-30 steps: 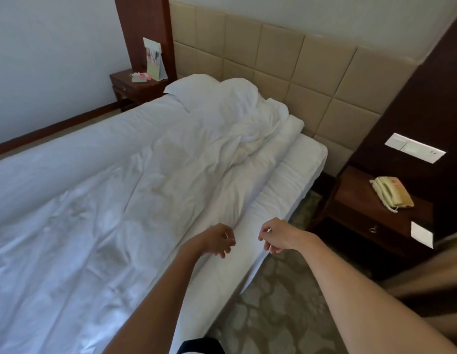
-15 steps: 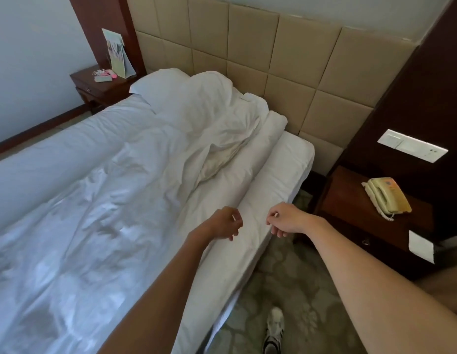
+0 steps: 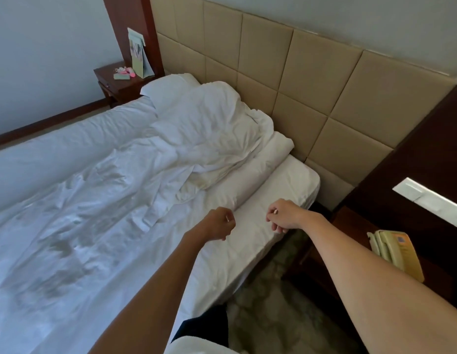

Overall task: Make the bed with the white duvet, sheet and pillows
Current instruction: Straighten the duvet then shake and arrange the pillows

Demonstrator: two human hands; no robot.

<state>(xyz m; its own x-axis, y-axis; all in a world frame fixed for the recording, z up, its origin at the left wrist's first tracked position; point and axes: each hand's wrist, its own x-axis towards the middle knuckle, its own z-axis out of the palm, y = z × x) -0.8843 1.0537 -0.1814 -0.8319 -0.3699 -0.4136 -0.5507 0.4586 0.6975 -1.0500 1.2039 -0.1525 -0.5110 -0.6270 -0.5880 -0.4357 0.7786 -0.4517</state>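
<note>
A white duvet lies crumpled over most of the bed, bunched up near the headboard. A white pillow shows at the far head end, partly under the duvet. The white sheet covers the bare near strip of mattress. My left hand hovers over the near bed edge with fingers loosely curled, holding nothing. My right hand hangs just to its right above the sheet's edge, fingers also loosely curled and empty.
A padded beige headboard backs the bed. A dark wooden nightstand with a beige telephone stands close on the right. Another nightstand with a card and small items is at the far side. Patterned carpet lies underfoot.
My view has moved closer to the head of the bed. Both hands stayed side by side, loosely curled and empty, and shifted along the bed edge toward the headboard.
</note>
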